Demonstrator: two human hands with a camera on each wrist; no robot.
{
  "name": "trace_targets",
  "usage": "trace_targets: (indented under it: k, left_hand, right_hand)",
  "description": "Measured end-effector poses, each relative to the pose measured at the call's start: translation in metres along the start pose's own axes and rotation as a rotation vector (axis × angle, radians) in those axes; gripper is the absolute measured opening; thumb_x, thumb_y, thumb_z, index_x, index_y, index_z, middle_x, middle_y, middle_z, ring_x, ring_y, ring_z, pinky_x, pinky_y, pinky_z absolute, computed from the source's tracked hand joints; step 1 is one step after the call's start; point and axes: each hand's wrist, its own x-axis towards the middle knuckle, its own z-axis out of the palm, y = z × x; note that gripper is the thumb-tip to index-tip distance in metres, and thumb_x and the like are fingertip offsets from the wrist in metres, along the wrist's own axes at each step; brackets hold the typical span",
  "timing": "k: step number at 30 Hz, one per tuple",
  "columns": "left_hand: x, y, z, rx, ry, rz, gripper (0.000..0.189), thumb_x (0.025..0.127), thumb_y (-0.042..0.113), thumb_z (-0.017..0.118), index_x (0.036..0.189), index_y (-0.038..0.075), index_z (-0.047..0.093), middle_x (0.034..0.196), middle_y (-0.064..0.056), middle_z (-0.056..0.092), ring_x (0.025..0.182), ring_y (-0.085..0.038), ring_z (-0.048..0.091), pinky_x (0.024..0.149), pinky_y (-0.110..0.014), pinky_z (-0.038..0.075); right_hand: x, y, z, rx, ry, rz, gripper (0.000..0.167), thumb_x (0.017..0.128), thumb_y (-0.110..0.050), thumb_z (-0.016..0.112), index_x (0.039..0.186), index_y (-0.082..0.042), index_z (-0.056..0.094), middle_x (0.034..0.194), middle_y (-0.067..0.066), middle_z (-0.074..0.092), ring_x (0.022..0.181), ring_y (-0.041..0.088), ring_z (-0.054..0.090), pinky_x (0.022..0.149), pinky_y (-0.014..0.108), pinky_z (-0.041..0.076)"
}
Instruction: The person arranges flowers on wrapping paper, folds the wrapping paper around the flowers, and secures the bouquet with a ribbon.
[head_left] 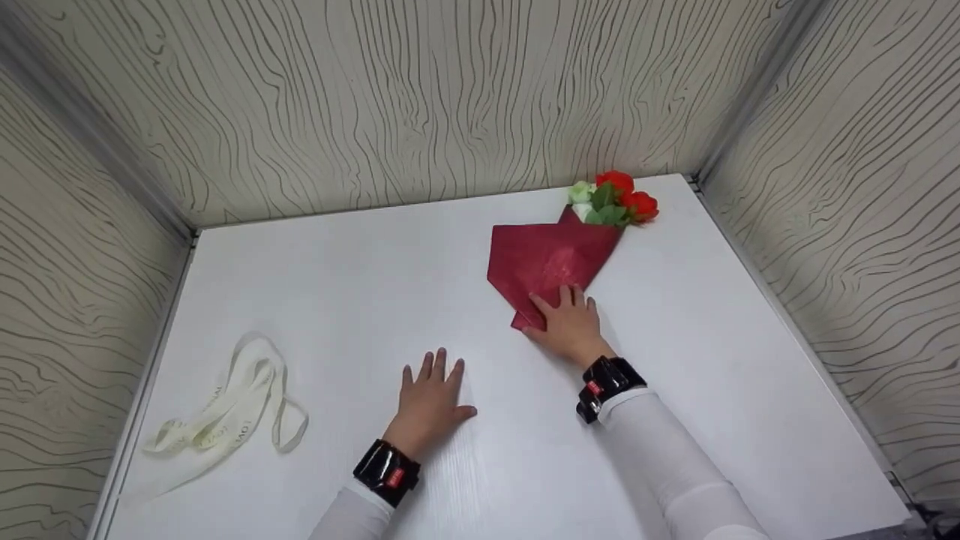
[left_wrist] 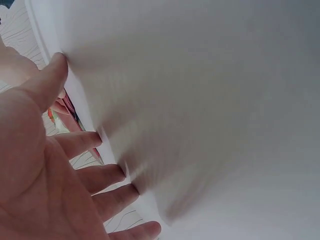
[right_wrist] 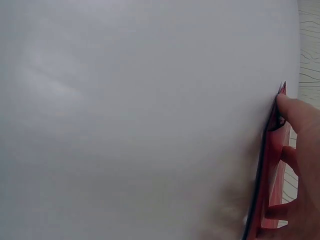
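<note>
A bouquet wrapped in dark red paper (head_left: 544, 255) lies toward the back right of the white table, its narrow end facing the person. Red flowers (head_left: 637, 206), pale blossoms (head_left: 581, 193) and green leaves show at its top. My right hand (head_left: 574, 326) rests on the lower part of the wrap, fingers spread over the paper. In the right wrist view the thumb (right_wrist: 296, 111) lies on the wrap's narrow end. My left hand (head_left: 429, 409) lies palm down with fingers spread, its fingertips on the tabletop in the left wrist view.
A loosely looped cream ribbon (head_left: 259, 397) with printed lettering lies on the left of the white table (head_left: 360, 277). Wood-grain patterned panels (head_left: 420, 97) stand behind the table and along both sides.
</note>
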Motion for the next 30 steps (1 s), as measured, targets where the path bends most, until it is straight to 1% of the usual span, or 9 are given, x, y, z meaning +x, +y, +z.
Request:
trace_targets:
  k: [8,14,17,21,26,30]
  left_hand:
    - [0.0,0.001,-0.001,0.0,-0.007,-0.001,0.078,0.087,0.055,0.066,0.147,0.009,0.046,0.151,-0.025,0.035,0.14,-0.042,0.03,0.106,-0.066,0.026]
    - [0.001,0.0,-0.003,0.004,-0.009,-0.002,0.077,0.087,0.055,0.066,0.146,0.01,0.046,0.151,-0.025,0.036,0.139,-0.042,0.031,0.105,-0.066,0.026]
    - [0.001,0.0,-0.002,0.006,-0.006,0.002,0.077,0.087,0.054,0.066,0.146,0.01,0.047,0.15,-0.025,0.036,0.139,-0.042,0.032,0.105,-0.065,0.027]
    - [0.0,-0.001,-0.001,-0.006,0.004,0.008,0.077,0.086,0.054,0.068,0.145,0.009,0.048,0.15,-0.025,0.037,0.139,-0.042,0.032,0.104,-0.066,0.028]
    - [0.002,-0.004,-0.004,-0.02,0.007,0.023,0.074,0.087,0.053,0.067,0.143,0.008,0.051,0.148,-0.025,0.04,0.137,-0.043,0.035,0.105,-0.065,0.027]
    - [0.004,-0.009,-0.009,-0.049,0.027,0.05,0.067,0.088,0.051,0.067,0.136,0.006,0.056,0.143,-0.025,0.046,0.132,-0.042,0.043,0.104,-0.064,0.03]
  right_hand:
    - [0.015,0.011,-0.008,0.016,-0.045,0.051,0.072,0.092,-0.061,0.051,0.153,-0.024,0.036,0.149,0.032,0.024,0.14,0.053,0.014,0.106,0.069,0.018]
    - [0.024,0.016,-0.01,0.007,-0.017,0.038,0.071,0.092,-0.059,0.053,0.152,-0.023,0.039,0.149,0.028,0.025,0.139,0.055,0.014,0.107,0.068,0.017]
    - [0.023,0.015,-0.009,-0.015,0.001,0.018,0.067,0.093,-0.057,0.052,0.152,-0.027,0.039,0.149,0.025,0.027,0.14,0.054,0.014,0.109,0.066,0.015]
    - [0.02,0.013,-0.009,-0.026,0.025,-0.009,0.062,0.096,-0.053,0.05,0.152,-0.03,0.039,0.15,0.025,0.029,0.142,0.051,0.012,0.111,0.064,0.011]
    - [0.015,0.012,-0.009,-0.019,0.064,-0.016,0.064,0.096,-0.054,0.05,0.152,-0.028,0.037,0.151,0.025,0.028,0.143,0.047,0.013,0.111,0.063,0.011]
    - [0.009,0.013,-0.009,0.009,0.101,-0.03,0.066,0.095,-0.055,0.052,0.153,-0.027,0.037,0.15,0.024,0.029,0.143,0.046,0.014,0.112,0.062,0.013]
